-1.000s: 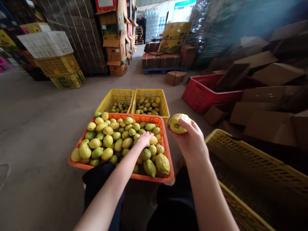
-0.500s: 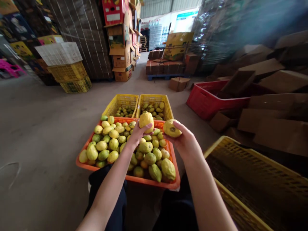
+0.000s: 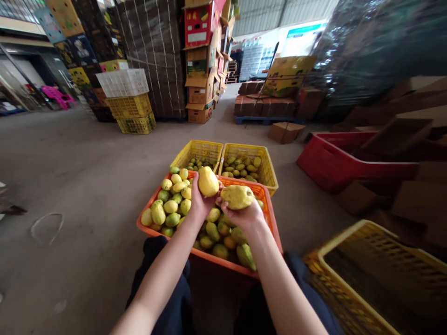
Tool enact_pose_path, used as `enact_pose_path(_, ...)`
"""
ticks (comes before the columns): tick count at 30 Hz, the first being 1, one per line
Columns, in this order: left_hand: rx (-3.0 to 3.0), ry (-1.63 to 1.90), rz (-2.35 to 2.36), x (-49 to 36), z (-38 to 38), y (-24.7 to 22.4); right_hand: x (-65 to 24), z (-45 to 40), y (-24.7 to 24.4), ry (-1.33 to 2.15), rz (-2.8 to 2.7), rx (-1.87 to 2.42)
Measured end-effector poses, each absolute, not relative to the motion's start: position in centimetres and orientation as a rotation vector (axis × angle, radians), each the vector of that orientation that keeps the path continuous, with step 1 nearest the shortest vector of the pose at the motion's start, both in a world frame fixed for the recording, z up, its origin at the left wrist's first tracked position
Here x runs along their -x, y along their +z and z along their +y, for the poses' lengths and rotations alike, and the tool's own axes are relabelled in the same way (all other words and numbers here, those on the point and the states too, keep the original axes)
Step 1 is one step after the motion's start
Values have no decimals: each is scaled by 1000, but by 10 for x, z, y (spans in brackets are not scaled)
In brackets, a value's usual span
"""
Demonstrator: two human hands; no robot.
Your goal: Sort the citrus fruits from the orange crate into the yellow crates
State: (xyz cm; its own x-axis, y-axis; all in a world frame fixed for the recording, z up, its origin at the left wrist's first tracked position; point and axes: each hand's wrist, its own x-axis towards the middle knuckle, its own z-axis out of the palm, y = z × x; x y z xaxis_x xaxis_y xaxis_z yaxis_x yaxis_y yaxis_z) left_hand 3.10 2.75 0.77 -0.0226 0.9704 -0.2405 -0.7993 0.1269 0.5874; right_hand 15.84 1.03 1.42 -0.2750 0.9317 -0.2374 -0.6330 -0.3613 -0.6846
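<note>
My left hand [image 3: 201, 200] holds a smooth yellow fruit [image 3: 208, 181], its fingers wrapped round the side. Close beside it, my right hand [image 3: 246, 216] cradles a longer, lumpy yellow-green fruit [image 3: 237, 197] lying on its side in the palm. Both hands are over an orange crate [image 3: 270, 216] full of yellow and green fruits [image 3: 171, 206]. My forearms and hands hide part of that pile. Just beyond the orange crate are two yellow crates, a left one [image 3: 176, 157] and a right one [image 3: 270, 170], each with smaller greenish fruits inside.
A large yellow crate [image 3: 349, 291] stands at the lower right, near my leg. Behind it are a red crate [image 3: 324, 160] and loose cardboard [image 3: 422, 200]. Stacked boxes [image 3: 199, 93] and yellow baskets [image 3: 134, 106] stand farther off.
The view has turned left, so the scene sits farther right. My hands have come closer together, and the right-hand fruit has turned from end-on to lengthwise.
</note>
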Motion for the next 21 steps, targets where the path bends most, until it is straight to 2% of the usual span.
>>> enact_pose_path(7, -187, 1693, 728, -10, 32, 12, -136, 24, 20, 1611, -193, 883)
enact_pose_path(12, -624, 1913, 775, -17, 34, 0, -115, 17, 33, 1482, -171, 917)
enact_pose_path(16, -927, 1910, 735, -17, 29, -2, -109, 16, 37, 1456, -189, 967)
enact_pose_path(21, -1024, 1896, 715, -9, 24, 1, -110, 16, 37, 1491, -208, 972)
